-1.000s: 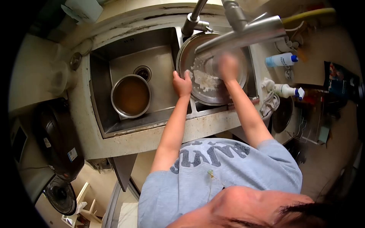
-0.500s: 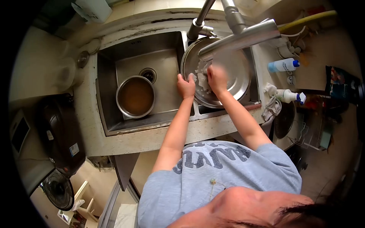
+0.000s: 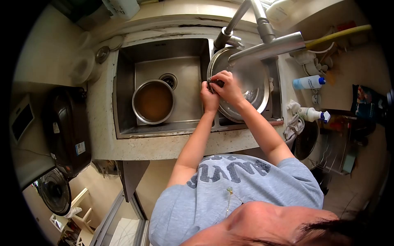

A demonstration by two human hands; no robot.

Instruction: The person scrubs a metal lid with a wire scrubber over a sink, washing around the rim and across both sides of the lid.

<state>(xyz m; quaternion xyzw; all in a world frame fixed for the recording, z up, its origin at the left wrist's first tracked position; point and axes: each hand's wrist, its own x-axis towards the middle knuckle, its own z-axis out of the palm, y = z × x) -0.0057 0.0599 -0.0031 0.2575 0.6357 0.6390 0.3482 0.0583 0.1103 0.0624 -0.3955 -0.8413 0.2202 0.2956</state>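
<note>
Both my hands meet over the left rim of a large round steel basin (image 3: 259,107) in the right-hand sink. Between their fingers is a small dark thing (image 3: 217,83), too small and partly covered to name. My left hand (image 3: 209,100) is closed on its lower side, thumb upward. My right hand (image 3: 230,91) pinches it from above, fingers bent. A steel spout (image 3: 266,48) reaches across over the basin, close beyond my right hand. A blurred patch hides part of the basin's inside.
The left sink (image 3: 188,67) holds a steel pot (image 3: 135,114) of brownish liquid beside the drain (image 3: 168,80). A blue-capped bottle (image 3: 307,83), a spray bottle (image 3: 310,114) and a grey cloth (image 3: 294,126) are on the right. A dark brown appliance (image 3: 67,131) stands left.
My hands have come together at the basin's left rim, right hand moving left and up from inside it. The dark thing now shows between them; the pale pieces seen in the basin are no longer visible.
</note>
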